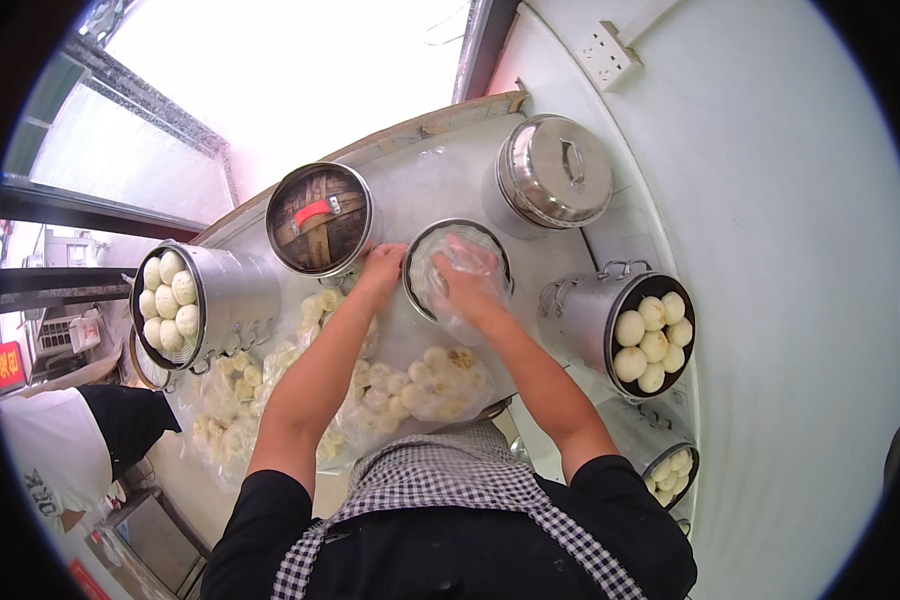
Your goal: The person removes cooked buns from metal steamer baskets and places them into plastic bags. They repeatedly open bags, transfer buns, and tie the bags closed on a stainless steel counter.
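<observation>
Before me stands a round metal steamer [413,294] lined with a pale mesh mat [424,262]. My right hand [466,268], inside a clear plastic bag [457,315], reaches down into it over the mat. Whether its fingers grip the mat is hidden by the blurred bag. My left hand [384,264] is curled at the steamer's left rim, its fingertips out of sight. Just up and left of that hand is another steamer with a woven bamboo lid [322,217] and a red handle. Nearer my body lie clear bags of pale buns [427,382].
Tall steamer stacks hold round buns at left [166,300] and right [652,337], with another stack [669,476] lower right. A steamer with a shiny metal lid [555,169] stands at the back right. A wall socket [607,56] is above. A person [67,442] stands lower left.
</observation>
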